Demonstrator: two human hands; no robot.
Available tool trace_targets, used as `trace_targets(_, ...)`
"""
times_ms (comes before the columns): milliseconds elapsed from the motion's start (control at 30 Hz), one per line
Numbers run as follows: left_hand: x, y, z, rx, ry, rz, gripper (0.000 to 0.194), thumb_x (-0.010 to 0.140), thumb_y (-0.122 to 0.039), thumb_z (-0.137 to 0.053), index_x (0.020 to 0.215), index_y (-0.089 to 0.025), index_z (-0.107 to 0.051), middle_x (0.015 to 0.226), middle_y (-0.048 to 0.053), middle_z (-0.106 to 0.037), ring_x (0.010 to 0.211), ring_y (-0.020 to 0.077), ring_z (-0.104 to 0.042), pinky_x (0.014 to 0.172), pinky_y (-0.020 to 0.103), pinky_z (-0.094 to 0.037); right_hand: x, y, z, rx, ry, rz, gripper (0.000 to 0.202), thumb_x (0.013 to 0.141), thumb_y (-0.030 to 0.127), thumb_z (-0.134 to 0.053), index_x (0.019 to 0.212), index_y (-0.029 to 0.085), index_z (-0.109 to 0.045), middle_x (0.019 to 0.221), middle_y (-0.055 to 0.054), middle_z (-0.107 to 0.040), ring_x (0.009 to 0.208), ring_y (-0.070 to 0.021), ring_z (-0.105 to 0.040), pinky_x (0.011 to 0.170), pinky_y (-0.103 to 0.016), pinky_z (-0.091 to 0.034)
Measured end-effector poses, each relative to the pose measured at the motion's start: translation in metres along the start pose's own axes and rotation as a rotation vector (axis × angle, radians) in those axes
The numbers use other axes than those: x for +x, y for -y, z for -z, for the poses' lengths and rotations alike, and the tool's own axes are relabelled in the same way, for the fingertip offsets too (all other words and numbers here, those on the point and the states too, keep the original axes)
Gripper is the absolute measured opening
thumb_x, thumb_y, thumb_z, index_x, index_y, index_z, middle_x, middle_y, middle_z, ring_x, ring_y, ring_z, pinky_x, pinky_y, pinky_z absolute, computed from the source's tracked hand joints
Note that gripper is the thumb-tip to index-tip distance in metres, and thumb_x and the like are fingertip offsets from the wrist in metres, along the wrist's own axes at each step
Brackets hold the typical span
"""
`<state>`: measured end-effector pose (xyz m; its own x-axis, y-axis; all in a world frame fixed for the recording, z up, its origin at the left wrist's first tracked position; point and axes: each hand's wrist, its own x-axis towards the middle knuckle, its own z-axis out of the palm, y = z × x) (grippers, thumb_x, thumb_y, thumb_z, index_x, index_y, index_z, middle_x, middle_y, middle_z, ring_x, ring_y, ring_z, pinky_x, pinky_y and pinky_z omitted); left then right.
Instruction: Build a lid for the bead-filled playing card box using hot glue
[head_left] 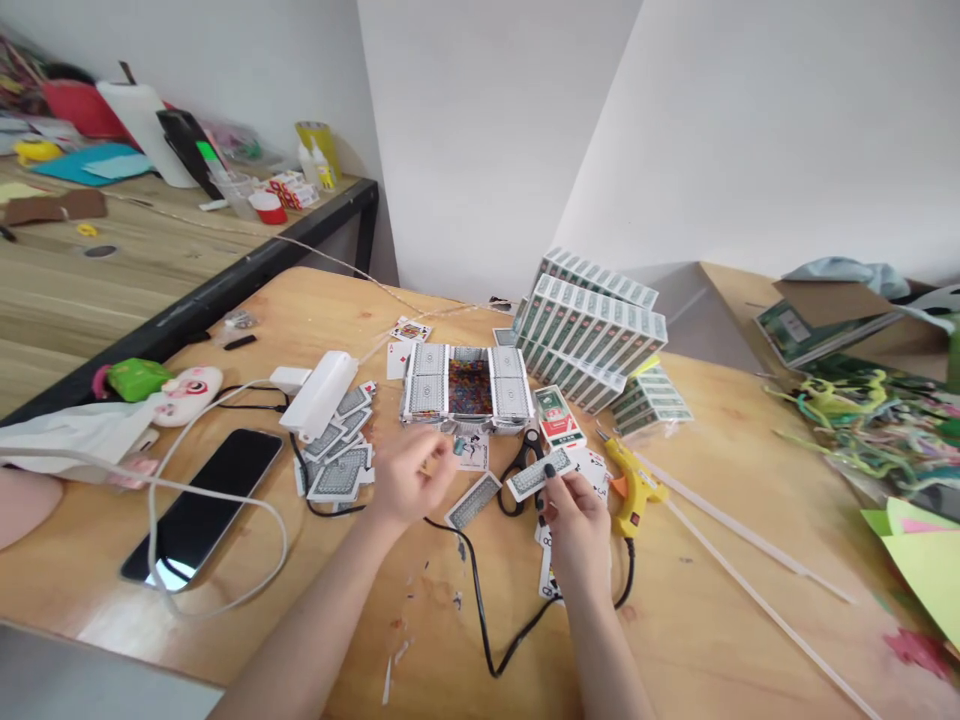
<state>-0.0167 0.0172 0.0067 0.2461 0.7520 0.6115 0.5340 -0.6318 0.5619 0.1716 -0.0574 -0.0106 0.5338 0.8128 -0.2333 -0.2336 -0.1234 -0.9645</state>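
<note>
My right hand pinches a narrow patterned card strip between thumb and fingers. My left hand is curled just in front of a box-like structure made of playing cards; what it holds, if anything, is hidden. Another card strip lies on the table between the hands. Black scissors lie partly under the held strip. To the right of my right hand rests a yellow glue gun. A red and green card box stands behind it. Loose cards are spread left of my left hand.
Stacked card boxes rise at the back. A phone, a white power strip and looping cables occupy the left. Clear glue sticks and green paper lie right. A black cord crosses the front, among paper scraps.
</note>
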Motion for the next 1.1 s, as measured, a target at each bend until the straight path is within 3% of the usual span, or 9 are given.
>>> trace_targets(67, 0.013, 0.010, 0.014, -0.005, -0.030, 0.038, 0.014, 0.082, -0.028, -0.049, 0.084, -0.017, -0.058, 0.086, 0.006, -0.062, 0.082, 0.0165, -0.057, 0.075, 0.029, -0.044, 0.001, 0.000, -0.002, 0.077, 0.029, -0.054, 0.030, 0.065, 0.042, -0.073, 0.064, 0.019, -0.054, 0.051, 0.006, -0.044, 0.046, -0.0074, -0.035, 0.045, -0.021, -0.028)
trace_targets(100, 0.021, 0.017, 0.021, 0.032, 0.036, 0.058, 0.025, 0.079, -0.031, -0.053, 0.100, -0.017, -0.057, 0.108, 0.010, -0.059, 0.103, 0.0215, -0.054, 0.089, 0.036, -0.042, 0.001, 0.000, -0.002, 0.099, 0.044, -0.075, 0.030, 0.064, 0.042, -0.073, 0.064, 0.018, -0.054, 0.051, 0.006, -0.045, 0.046, -0.0072, -0.035, 0.045, -0.021, -0.028)
trace_targets(167, 0.037, 0.035, 0.031, 0.106, 0.252, 0.088, 0.067, 0.072, -0.038, -0.063, 0.131, -0.018, -0.039, 0.142, 0.015, -0.033, 0.133, 0.0310, -0.028, 0.106, 0.049, -0.026, 0.002, 0.001, -0.003, 0.119, 0.073, -0.102, 0.030, 0.063, 0.042, -0.074, 0.064, 0.018, -0.056, 0.052, 0.005, -0.046, 0.046, -0.0071, -0.036, 0.044, -0.021, -0.028)
trace_targets(267, 0.060, 0.061, 0.037, 0.074, 0.535, 0.116, 0.093, 0.069, -0.037, -0.065, 0.144, -0.022, -0.013, 0.152, 0.014, -0.009, 0.140, 0.0331, -0.007, 0.110, 0.053, -0.018, 0.002, 0.001, -0.003, 0.141, 0.104, -0.128, 0.029, 0.061, 0.041, -0.075, 0.065, 0.018, -0.059, 0.053, 0.004, -0.049, 0.047, -0.0075, -0.038, 0.044, -0.020, -0.029)
trace_targets(333, 0.073, 0.072, 0.037, 0.045, 0.695, 0.113, 0.092, 0.068, -0.035, -0.066, 0.144, -0.026, -0.014, 0.152, 0.011, -0.008, 0.141, 0.0317, -0.009, 0.110, 0.050, -0.020, 0.003, 0.001, -0.002, 0.170, 0.111, -0.137, 0.028, 0.060, 0.040, -0.076, 0.066, 0.018, -0.061, 0.053, 0.005, -0.049, 0.047, -0.0073, -0.039, 0.044, -0.020, -0.029)
trace_targets(433, 0.086, 0.078, 0.034, 0.086, 0.764, 0.124, 0.094, 0.059, -0.035, -0.072, 0.140, -0.028, -0.026, 0.149, 0.009, -0.015, 0.138, 0.0335, -0.016, 0.110, 0.049, -0.023, 0.005, 0.000, -0.002, 0.201, 0.116, -0.136, 0.027, 0.059, 0.039, -0.077, 0.067, 0.018, -0.062, 0.052, 0.005, -0.049, 0.047, -0.0069, -0.037, 0.044, -0.020, -0.028)
trace_targets(700, 0.064, 0.067, 0.025, 0.124, 0.560, 0.241, 0.100, 0.051, -0.038, -0.075, 0.139, -0.029, -0.027, 0.136, 0.009, -0.023, 0.132, 0.0321, -0.028, 0.109, 0.045, -0.027, 0.006, -0.005, 0.001, 0.031, 0.081, -0.033, 0.029, 0.067, 0.045, -0.070, 0.064, 0.018, -0.059, 0.050, 0.006, -0.045, 0.048, -0.0083, -0.035, 0.047, -0.022, -0.029)
trace_targets(900, 0.022, 0.025, 0.001, 0.302, 0.206, 0.420, 0.097, 0.060, -0.053, -0.068, 0.140, -0.017, -0.025, 0.137, 0.018, -0.021, 0.131, 0.0400, -0.021, 0.105, 0.054, -0.025, 0.007, -0.004, 0.001, -0.095, -0.003, -0.048, 0.034, 0.068, 0.050, -0.066, 0.069, 0.017, -0.061, 0.051, 0.006, -0.044, 0.047, -0.0088, -0.035, 0.045, -0.022, -0.027)
trace_targets(1100, -0.008, -0.015, -0.009, 0.386, 0.197, 0.362, 0.096, 0.070, -0.058, -0.059, 0.143, -0.010, -0.018, 0.137, 0.024, -0.028, 0.125, 0.0406, -0.030, 0.098, 0.056, -0.029, 0.016, 0.007, -0.006, 0.015, 0.057, -0.136, 0.033, 0.064, 0.050, -0.070, 0.068, 0.019, -0.058, 0.054, 0.005, -0.049, 0.046, -0.0086, -0.038, 0.044, -0.021, -0.029)
